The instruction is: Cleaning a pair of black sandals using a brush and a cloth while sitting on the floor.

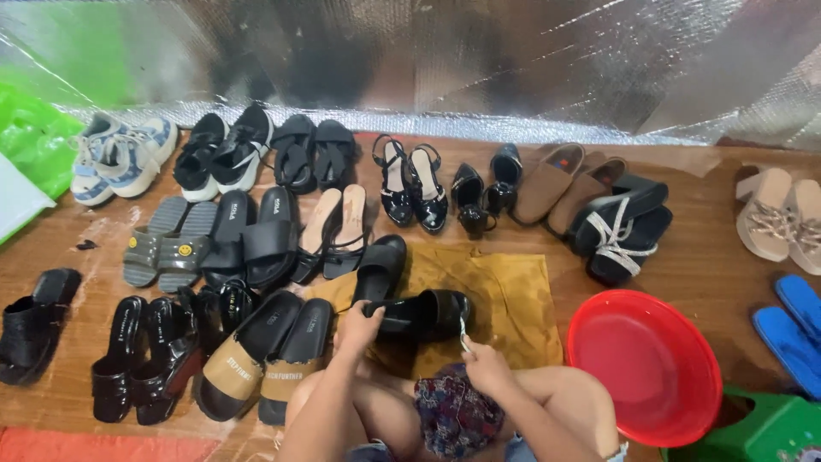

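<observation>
The person's forearms and knees are running off the bottom edge. The left hand [357, 328] is covering the heel of the glossy black slip-on sandal [425, 314], while whatever small thing the right hand [484, 364] is pinching is staying too small to tell. The green plastic stool [770, 430] and blue flat slippers [795, 329] are being cropped at right.

The black sandal [425, 313] looked glossy, the yellow cloth [505, 295] matt, the wooden floor [684, 257] smooth, the red plastic basin [643, 364] shiny.
</observation>
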